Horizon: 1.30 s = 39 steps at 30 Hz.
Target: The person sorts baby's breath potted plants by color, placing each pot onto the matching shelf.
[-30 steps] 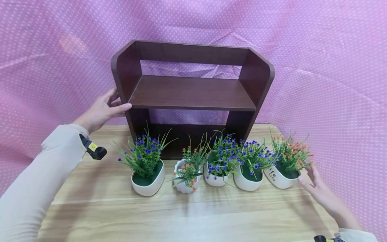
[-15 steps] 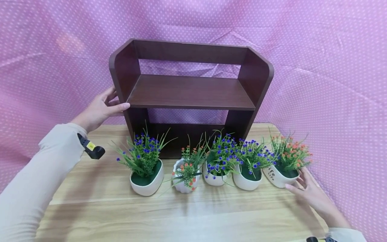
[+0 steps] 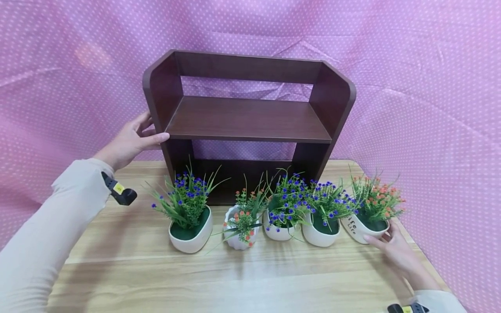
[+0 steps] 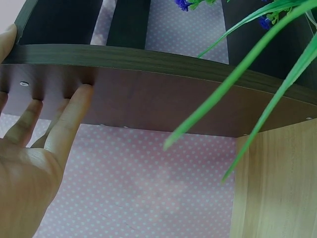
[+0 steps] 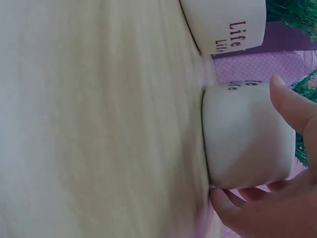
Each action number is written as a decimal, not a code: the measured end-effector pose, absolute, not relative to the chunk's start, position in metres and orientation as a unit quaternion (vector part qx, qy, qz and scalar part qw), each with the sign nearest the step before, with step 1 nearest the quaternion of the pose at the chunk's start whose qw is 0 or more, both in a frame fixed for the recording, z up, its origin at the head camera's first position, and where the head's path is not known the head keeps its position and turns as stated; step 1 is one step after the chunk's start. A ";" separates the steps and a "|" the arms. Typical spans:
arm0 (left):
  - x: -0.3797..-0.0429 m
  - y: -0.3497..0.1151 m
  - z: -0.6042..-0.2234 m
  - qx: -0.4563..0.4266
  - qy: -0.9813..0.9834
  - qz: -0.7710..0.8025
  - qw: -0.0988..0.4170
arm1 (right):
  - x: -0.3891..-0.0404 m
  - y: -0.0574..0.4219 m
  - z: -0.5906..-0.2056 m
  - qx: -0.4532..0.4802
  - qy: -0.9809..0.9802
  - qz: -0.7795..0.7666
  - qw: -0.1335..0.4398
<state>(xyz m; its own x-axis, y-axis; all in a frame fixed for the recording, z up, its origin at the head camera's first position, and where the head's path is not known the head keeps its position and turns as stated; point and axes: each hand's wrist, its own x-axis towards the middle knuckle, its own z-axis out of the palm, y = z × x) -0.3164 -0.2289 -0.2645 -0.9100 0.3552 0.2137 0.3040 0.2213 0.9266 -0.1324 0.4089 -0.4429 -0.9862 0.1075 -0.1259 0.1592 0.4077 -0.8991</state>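
A dark brown two-tier shelf (image 3: pixel 250 119) stands at the back of the table. My left hand (image 3: pixel 127 143) touches its left side panel (image 4: pixel 148 104): in the left wrist view the straight fingers press on the outer face, and the thumb lies at the front edge. At the far right of a row of potted plants, my right hand (image 3: pixel 399 252) holds a white pot (image 3: pixel 362 230) of orange flowers, marked "Life". The thumb lies across the near side of this pot in the right wrist view, while the fingers curl by its other side, partly hidden.
Left of the held pot stand two pots of blue flowers, one (image 3: pixel 321 234) beside it and another (image 3: pixel 278 230) further in. A fluted white pot (image 3: pixel 238 237) has orange flowers. The leftmost pot (image 3: pixel 192 239) bears blue ones. Pink dotted cloth (image 3: pixel 430 87) surrounds the wooden table (image 3: pixel 219 282).
My right hand has moved left and closed round the orange-flowered pot, its thumb sliding from the right side to the front. The left hand stays on the shelf.
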 end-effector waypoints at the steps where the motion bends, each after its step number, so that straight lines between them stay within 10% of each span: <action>1: -0.316 -0.229 -0.264 0.211 0.782 0.587 0.021 | -0.133 0.408 -0.444 0.085 0.843 -0.531 0.023; 39: -0.310 -0.228 -0.269 0.218 0.785 0.580 0.010 | -0.139 0.396 -0.464 0.104 0.776 -0.613 -0.107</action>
<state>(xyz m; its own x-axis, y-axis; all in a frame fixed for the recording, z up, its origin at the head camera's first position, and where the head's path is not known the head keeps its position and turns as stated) -0.3096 -0.2276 -0.2692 -0.9052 0.3529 0.2369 0.3299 0.2318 0.9151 -0.1389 0.3959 -0.4643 -0.9553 0.2932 0.0381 0.0307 0.2267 -0.9735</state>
